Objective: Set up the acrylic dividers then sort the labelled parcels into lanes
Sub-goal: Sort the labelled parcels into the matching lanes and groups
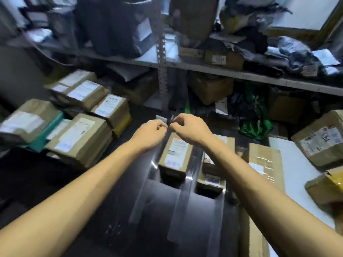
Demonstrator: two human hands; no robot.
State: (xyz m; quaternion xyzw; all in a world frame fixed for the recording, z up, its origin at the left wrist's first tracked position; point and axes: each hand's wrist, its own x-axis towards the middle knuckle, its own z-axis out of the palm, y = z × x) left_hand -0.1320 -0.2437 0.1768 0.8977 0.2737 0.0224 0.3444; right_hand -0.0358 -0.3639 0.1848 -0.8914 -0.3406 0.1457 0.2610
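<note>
Clear acrylic dividers (182, 199) stand on the black table (46, 184) and form lanes running away from me. A brown labelled parcel (175, 154) lies in the middle lane, and another parcel (210, 175) lies in the lane to its right. My left hand (150, 133) and my right hand (191, 127) meet at the far end of the lanes. Both pinch a small thin piece (169, 120) at the top of a divider; blur hides what it is.
Stacks of brown labelled parcels (79, 138) fill the table's left side. Flat cardboard (263, 160) and more boxes (321, 141) lie to the right. A metal shelf (222, 70) with bags and boxes runs across the back, and a green bag (256, 125) sits beneath it.
</note>
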